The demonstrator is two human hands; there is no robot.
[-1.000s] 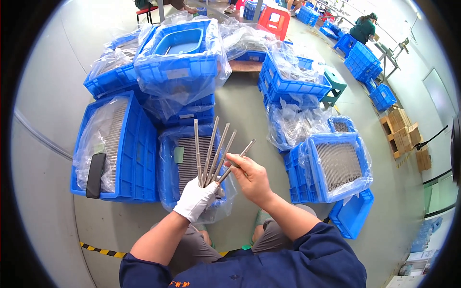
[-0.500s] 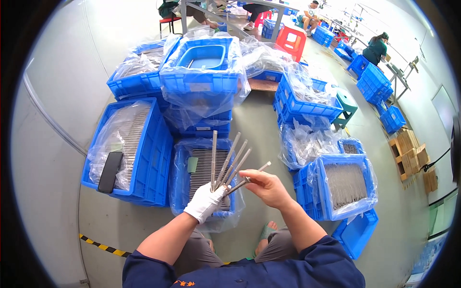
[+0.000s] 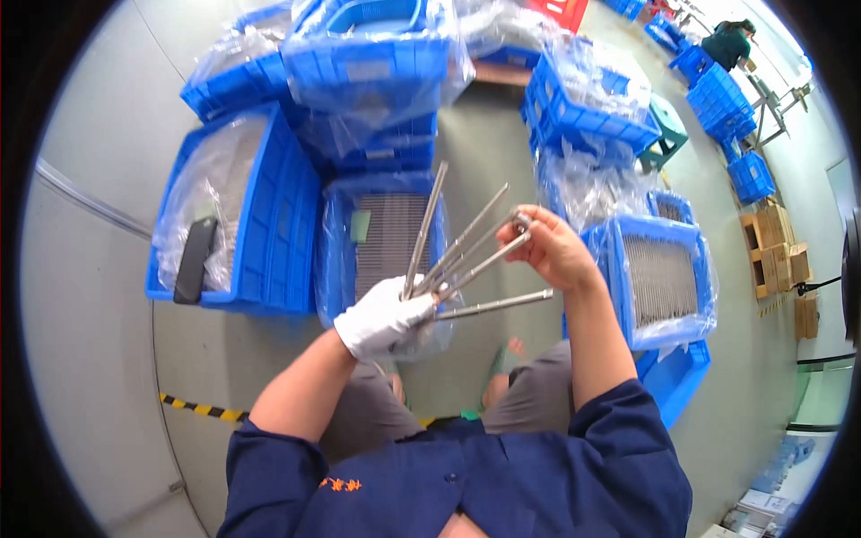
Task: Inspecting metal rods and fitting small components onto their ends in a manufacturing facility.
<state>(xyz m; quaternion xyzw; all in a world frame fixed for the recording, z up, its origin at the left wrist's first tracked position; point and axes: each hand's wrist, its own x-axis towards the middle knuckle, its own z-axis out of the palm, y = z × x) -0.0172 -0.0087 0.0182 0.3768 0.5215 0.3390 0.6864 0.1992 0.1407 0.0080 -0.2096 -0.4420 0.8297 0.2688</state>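
Note:
My left hand [image 3: 384, 321], in a white glove, is closed round the lower ends of several slim metal rods [image 3: 425, 231] that fan out upward and to the right. My bare right hand [image 3: 558, 255] pinches the far end of one of the middle rods. One rod [image 3: 495, 306] points off to the right below the others, its tip apart from my right hand. Behind the fan, a blue crate lined with clear plastic [image 3: 336, 260] holds rows of similar rods and a green slip [image 3: 360, 226].
At left, a black phone [image 3: 195, 260] lies on a plastic-covered blue crate [image 3: 291, 233] of rods. On the right stands another lined crate [image 3: 619, 269] filled with rods. Stacked blue crates [image 3: 368, 67] rise behind. A green stool [image 3: 662, 134] and a person [image 3: 728, 45] are farther right.
The view has tilted down. The rods have spread wider, with one now swung low to the right. My right hand has moved up and right, and its fingers are on a rod's end.

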